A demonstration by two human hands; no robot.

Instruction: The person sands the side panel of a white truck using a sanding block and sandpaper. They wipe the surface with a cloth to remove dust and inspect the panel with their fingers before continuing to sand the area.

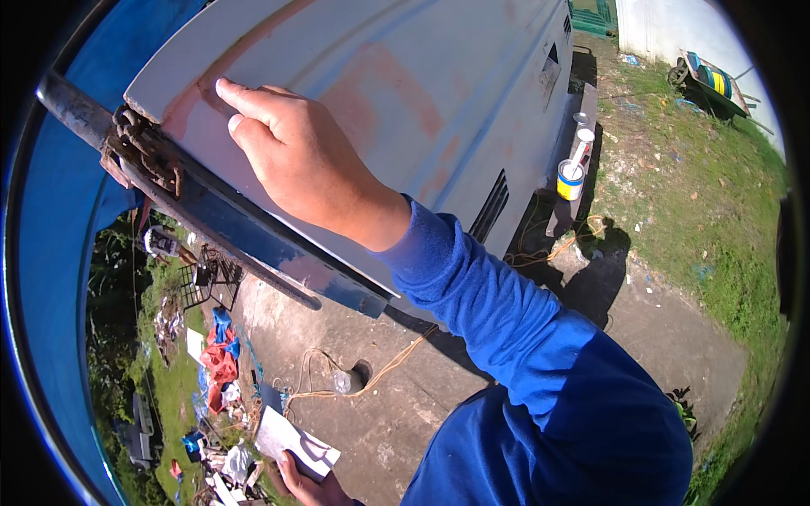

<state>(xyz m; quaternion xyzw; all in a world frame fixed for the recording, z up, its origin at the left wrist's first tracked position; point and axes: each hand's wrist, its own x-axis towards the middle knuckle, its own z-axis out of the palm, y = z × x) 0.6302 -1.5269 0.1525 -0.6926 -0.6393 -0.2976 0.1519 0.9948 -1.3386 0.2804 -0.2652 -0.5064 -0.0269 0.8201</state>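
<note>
My right hand [308, 156] is pressed to a white painted panel [354, 76] of a vehicle body, near its left edge. The thumb and a forefinger point up-left over a reddish-brown filler patch [190, 105]. The fingers are closed, and whatever they hold is hidden beneath them. Low in the picture, my left hand [308, 485] grips a white flat board [295, 443], its fingers partly behind it. A dark streak crosses the board. Larger pinkish patches [380, 88] mark the panel further right.
A rusty chain [139, 139] and a blue metal beam [245, 211] run along the panel's lower left edge. Paint cans [570, 179] stand on a plank to the right. Orange cord [388, 367] lies on the concrete. A wheelbarrow [717, 88] rests on grass; scattered rubbish [221, 363] lies lower left.
</note>
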